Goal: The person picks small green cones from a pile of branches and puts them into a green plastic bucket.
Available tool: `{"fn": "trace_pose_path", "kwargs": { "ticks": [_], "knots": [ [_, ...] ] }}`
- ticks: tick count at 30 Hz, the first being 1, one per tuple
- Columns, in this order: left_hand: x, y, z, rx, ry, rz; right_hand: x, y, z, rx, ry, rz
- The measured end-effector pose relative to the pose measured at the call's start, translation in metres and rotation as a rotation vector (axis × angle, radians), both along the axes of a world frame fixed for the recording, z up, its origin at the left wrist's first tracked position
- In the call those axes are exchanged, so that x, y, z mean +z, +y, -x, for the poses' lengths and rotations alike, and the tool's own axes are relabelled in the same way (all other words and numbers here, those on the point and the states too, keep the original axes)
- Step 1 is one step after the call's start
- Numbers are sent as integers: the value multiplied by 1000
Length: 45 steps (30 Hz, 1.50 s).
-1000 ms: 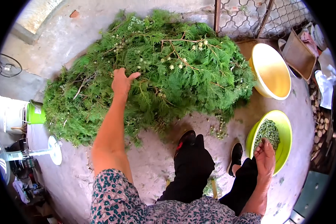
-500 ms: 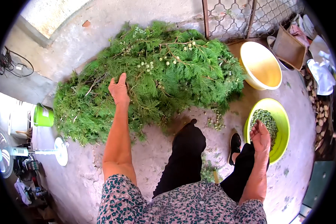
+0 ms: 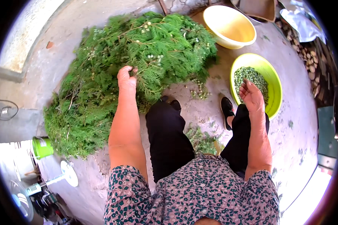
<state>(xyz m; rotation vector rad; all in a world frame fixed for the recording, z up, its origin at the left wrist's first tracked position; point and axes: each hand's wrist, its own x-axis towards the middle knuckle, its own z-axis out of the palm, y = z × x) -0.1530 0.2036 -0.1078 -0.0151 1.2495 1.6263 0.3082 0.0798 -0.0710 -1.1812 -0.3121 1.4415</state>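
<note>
A large heap of green conifer branches [image 3: 165,41] dotted with small pale green cones lies against the wall. My left hand [image 3: 127,77] reaches into the near side of it, fingers closed around a conifer sprig partly hidden by the hand and foliage. On the right, a lime-green basin [image 3: 275,80] holds many small round green cones [image 3: 256,77]. Over its near left rim is my right hand [image 3: 251,95], palm turned up and fingers curled in; whatever lies inside them is hidden.
A pale yellow basin [image 3: 233,28] stands beyond the lime one. Firewood [image 3: 311,62] is stacked along the right. At left are a small green bucket [image 3: 43,147] and a white standing fan [image 3: 68,173]. Cut sprigs [image 3: 201,140] lie between my legs.
My view has tilted and turned. My left hand has closed on a sprig; before, its thumb stood apart at the heap. My right hand stays curled by the lime basin.
</note>
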Motion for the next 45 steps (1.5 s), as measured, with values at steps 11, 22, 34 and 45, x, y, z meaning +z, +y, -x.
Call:
{"fn": "trace_pose_path", "kwargs": {
  "ticks": [11,22,34,45],
  "knots": [
    [32,4,-161,-408,342,190,0,-3,18,56,18,-33],
    [21,-6,-188,-672,366,-133,5,-3,35,123,13,-13],
    [23,-27,-231,-755,433,-406,3,46,105,416,-425,81],
    [30,-20,-220,-363,266,-102,-13,62,108,247,-367,-14]
  ]
}}
